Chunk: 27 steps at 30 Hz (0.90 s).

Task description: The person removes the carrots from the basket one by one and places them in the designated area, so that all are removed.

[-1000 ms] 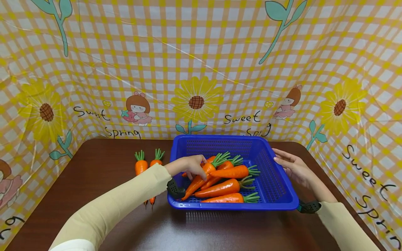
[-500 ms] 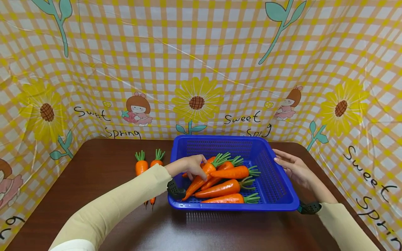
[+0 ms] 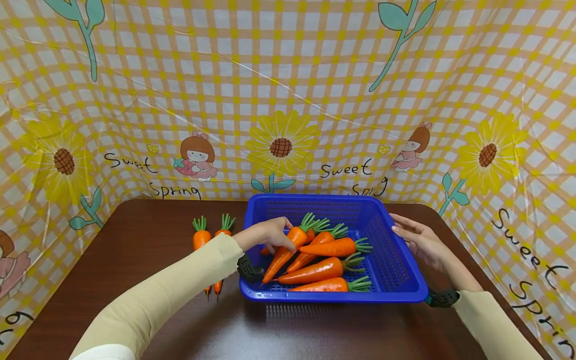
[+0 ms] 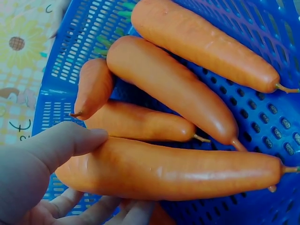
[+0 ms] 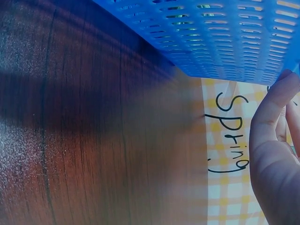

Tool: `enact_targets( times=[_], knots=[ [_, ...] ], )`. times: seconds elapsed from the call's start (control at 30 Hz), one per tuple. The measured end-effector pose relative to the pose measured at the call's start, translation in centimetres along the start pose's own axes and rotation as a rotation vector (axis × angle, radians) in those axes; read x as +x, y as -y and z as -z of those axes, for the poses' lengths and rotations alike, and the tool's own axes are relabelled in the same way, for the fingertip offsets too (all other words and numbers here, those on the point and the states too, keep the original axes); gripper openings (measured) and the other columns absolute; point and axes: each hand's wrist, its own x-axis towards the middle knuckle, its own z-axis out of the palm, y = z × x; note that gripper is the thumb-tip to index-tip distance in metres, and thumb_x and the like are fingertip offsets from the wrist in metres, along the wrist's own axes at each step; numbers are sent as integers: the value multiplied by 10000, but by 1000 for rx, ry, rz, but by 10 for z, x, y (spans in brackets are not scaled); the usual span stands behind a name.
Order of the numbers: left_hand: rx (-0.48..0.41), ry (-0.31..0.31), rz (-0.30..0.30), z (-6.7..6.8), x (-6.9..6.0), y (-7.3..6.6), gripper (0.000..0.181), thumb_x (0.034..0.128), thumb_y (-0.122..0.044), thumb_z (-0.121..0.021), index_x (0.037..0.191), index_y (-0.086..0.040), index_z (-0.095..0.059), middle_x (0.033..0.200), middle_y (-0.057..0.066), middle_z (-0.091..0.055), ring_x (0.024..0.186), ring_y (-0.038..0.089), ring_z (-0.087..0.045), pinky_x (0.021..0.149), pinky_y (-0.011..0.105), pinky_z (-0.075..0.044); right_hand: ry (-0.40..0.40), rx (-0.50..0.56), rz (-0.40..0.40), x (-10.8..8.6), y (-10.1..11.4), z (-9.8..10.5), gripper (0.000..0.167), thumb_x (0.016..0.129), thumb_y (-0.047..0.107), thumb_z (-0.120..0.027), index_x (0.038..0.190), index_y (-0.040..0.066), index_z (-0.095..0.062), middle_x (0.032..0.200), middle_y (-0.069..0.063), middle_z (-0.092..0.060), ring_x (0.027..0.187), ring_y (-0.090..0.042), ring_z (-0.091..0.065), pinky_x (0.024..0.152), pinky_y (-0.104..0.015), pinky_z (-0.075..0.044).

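Note:
My left hand (image 3: 275,236) reaches into a blue plastic basket (image 3: 333,296) and grips an orange carrot (image 3: 283,255) with a green top. In the left wrist view, the thumb lies on top of this carrot (image 4: 187,176) and the fingers pass under it. Several more carrots lie in the basket, among them one (image 3: 333,247) just right of the held one. At the basket's right side, my right hand (image 3: 423,242) touches the rim from outside with fingers mostly straight. The right wrist view shows its thumb against the basket wall (image 5: 225,51).
Two carrots, the left one (image 3: 201,241) beside the other, lie on the dark brown table (image 3: 148,235) left of the basket, partly hidden by the left sleeve (image 3: 171,290). A checked cloth (image 3: 216,75) with printed sunflowers stands behind and on both sides.
The carrot in my left hand has risen slightly off the pile, its green top now clear of the others. My right hand and the basket look unmoved.

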Motion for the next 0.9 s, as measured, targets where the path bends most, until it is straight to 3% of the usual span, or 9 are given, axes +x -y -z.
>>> enact_targets(
  times=[0.6, 0.9],
  knots=[
    [-113, -57, -32, 9, -7, 4, 651, 780, -120, -775, 1334, -56, -439, 1185, 186, -562, 956, 287, -672, 751, 407, -595, -19, -24, -21, 0, 1, -2, 316, 1004, 130, -493, 1293, 247, -547, 1093, 110, -687, 938, -85, -688, 749, -271, -588],
    [-168, -94, -77, 11, -9, 2, 670, 764, -145, -785, 1338, -57, -449, 1027, 139, -594, 773, 215, -666, 739, 416, -597, -6, -16, -2, 0, 1, 0, 348, 1003, 111, -492, 1330, 220, -533, 1105, 95, -682, 934, -91, -691, 748, -262, -586]
  ],
)
